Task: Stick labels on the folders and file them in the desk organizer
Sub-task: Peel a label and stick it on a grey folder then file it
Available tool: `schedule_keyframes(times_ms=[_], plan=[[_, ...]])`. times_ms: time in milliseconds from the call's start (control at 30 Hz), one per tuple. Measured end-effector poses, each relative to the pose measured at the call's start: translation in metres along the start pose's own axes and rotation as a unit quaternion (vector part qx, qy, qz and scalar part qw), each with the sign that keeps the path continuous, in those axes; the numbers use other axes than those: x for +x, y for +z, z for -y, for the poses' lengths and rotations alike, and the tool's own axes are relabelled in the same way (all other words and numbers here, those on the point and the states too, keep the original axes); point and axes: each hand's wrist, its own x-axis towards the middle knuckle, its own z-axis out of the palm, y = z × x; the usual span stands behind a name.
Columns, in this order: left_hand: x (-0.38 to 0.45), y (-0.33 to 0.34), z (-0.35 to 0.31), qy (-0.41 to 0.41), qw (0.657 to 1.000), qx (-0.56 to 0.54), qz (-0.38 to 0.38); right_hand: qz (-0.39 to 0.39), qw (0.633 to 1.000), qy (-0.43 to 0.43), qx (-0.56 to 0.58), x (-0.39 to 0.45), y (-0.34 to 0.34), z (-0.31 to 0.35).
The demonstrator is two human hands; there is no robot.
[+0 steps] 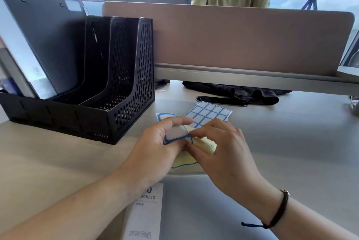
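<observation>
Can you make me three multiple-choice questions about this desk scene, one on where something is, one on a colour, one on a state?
1. Where is the desk organizer?
A. left of the hands
B. right of the hands
C. behind the divider

2. What colour borders the labels?
A. red
B. blue
C. green

3. What is the left hand doing?
A. resting flat
B. pointing
C. holding a label

Answers: 1 A, it stands at the left. 2 B, blue outlines show. 3 C, fingers curl round it while the right hand picks at its edge.

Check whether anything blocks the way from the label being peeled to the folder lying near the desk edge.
Nothing visible does. The left hand and right hand hold the label just above the folder; only the yellow backing sheet lies under it.
</observation>
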Motion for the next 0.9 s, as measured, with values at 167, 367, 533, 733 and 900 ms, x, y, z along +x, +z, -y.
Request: schedule_keyframes(times_ms=[167,367,533,733,900], plan=[[0.0001,-0.0005,0.0015,0.002,1.0,0.022,-0.002,-0.02,1.0,-0.016,-0.006,-0.0004,-0.0002,-0.0013],[0.0012,-0.0003,0.004,-0.007,0.999,0.044,-0.004,-0.021,0.999,-0.026,0.005,-0.0022,0.0,-0.0022],[0.0015,-0.0007,0.004,-0.009,0.999,0.038,-0.005,-0.023,0.999,-0.015,0.027,-0.0004,-0.0007,-0.0028],[0.0026,0.0004,0.0061,-0.01,1.0,0.014,-0.002,-0.007,0.999,0.002,0.043,-0.0024,-0.0024,-0.0015],[0.0045,-0.0016,0.0091,-0.031,0.998,-0.041,0.02,-0.009,0.999,-0.011,0.04,-0.0027,-0.0027,-0.0028]])
